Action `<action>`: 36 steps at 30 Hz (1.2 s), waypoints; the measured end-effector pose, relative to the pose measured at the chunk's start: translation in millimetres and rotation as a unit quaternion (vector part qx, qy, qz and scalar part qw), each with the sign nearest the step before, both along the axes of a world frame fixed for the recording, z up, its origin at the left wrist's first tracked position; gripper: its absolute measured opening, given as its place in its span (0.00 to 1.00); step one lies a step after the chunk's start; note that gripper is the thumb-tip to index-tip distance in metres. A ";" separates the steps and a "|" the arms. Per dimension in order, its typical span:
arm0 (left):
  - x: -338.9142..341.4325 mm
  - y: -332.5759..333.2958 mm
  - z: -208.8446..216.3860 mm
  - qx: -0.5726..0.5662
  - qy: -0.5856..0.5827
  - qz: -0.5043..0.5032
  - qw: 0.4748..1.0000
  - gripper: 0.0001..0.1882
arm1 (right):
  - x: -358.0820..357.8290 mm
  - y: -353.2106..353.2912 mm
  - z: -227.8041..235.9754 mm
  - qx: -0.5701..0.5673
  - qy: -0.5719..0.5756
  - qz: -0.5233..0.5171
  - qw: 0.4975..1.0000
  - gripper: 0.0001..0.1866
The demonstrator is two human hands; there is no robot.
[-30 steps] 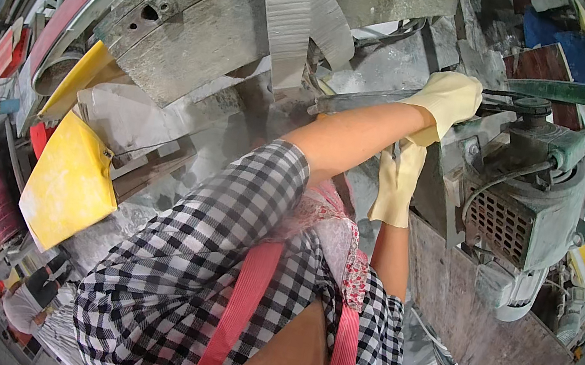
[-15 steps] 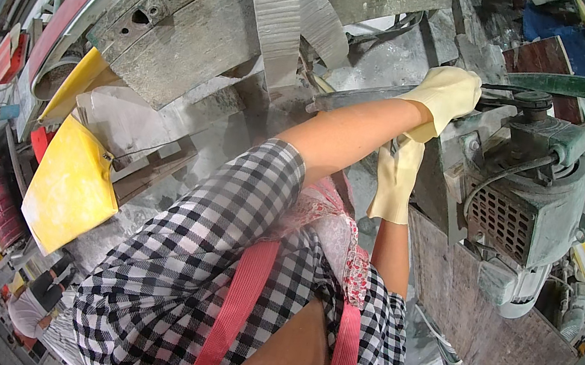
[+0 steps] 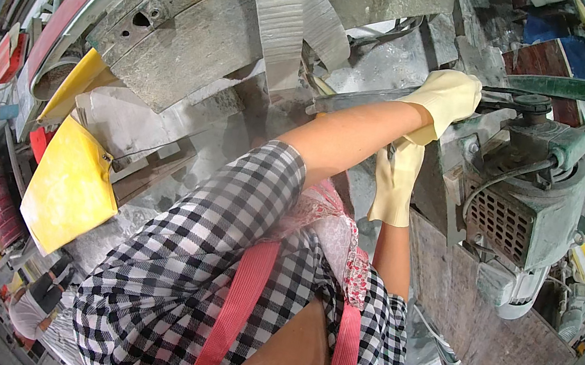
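Both my hands wear pale yellow gloves. My left hand point(image 3: 447, 100) reaches across to the right and is closed in a fist beside a dusty green machine point(image 3: 516, 212) with a perforated grille and a cable. Dark bar-like parts show right behind its knuckles, but what the fingers hold is hidden. Below the left wrist, my right hand point(image 3: 397, 175) is raised close to the machine's side. Its upper part passes behind the left glove and wrist. A small dark part shows at its finger edge, and whether it grips that cannot be made out.
A wide grey belt point(image 3: 274, 17) runs down from the top beside a dusty metal housing point(image 3: 192, 42). Yellow panels point(image 3: 71, 188) stand at left. A worn brown board point(image 3: 493, 324) lies below the machine. Another person point(image 3: 31, 309) is at lower left; a green curved bar point(image 3: 578, 91) crosses upper right.
My hands stay in nearly the same place, the right one shifting down very slightly. At the far upper right, a brown arm-like shape has moved.
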State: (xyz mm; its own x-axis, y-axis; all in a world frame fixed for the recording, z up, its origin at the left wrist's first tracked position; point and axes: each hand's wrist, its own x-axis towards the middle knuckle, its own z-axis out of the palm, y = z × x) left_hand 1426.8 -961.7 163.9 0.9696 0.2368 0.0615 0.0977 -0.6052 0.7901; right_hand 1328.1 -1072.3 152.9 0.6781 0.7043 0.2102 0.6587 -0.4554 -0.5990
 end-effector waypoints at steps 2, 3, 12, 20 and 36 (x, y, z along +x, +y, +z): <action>-0.3 -0.3 -1.1 -0.051 0.017 0.018 0.998 0.15 | 0.9 -0.7 -1.2 0.034 0.036 -0.006 0.999 0.10; -0.4 -0.4 -1.5 -0.062 0.016 0.015 0.998 0.15 | 1.6 -1.6 -2.9 0.065 0.053 -0.017 0.996 0.10; -3.3 -0.1 -1.8 -0.110 -0.020 0.021 0.993 0.15 | 26.6 -17.1 -63.2 0.126 0.332 -0.174 0.919 0.30; -8.5 1.5 1.4 -0.080 -0.032 0.004 0.996 0.17 | 52.4 29.7 -177.6 0.317 0.406 -0.217 0.829 0.25; -21.8 -21.9 -45.5 -0.054 0.090 0.084 0.991 0.20 | 70.8 38.3 -192.5 0.292 0.517 -0.261 0.761 0.17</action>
